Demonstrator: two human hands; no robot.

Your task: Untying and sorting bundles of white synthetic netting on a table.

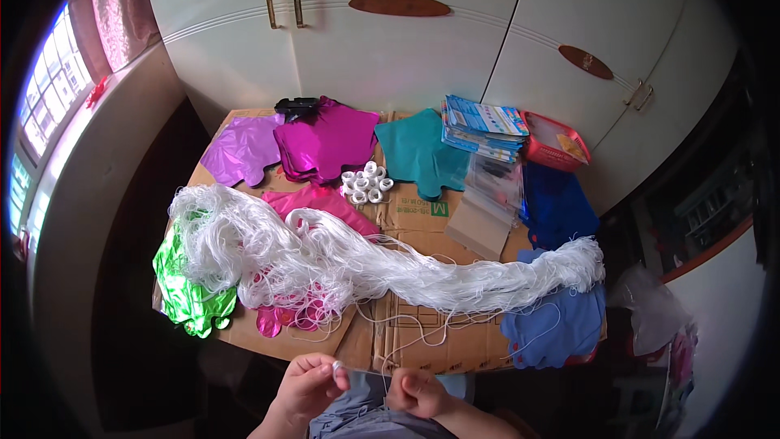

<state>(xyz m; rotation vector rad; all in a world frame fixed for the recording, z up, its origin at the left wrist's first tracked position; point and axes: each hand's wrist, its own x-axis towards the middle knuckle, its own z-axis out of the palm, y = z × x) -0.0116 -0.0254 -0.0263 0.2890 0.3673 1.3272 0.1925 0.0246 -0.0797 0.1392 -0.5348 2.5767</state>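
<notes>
A big skein of white string point(455, 280) stretches across the cardboard-covered table in front of me. My left hand point(307, 389), close to the table's near edge, is closed in a pinch, with a bit of white string point(336, 367) at the fingertips. To its right, my right hand point(418, 393) is curled into a fist around a thin strand. That strand rises from the fist toward the skein, and a fine length seems to run between my two hands. What lies inside the right fist is mostly hidden.
Foil balloons lie flat around the skein: green point(191, 284), magenta point(329, 142), teal point(422, 154), blue point(561, 203). Behind it stand small white string rolls point(367, 184). Blue printed packets point(485, 126) and a red basket point(556, 142) sit at the back right, before white cabinets point(406, 57).
</notes>
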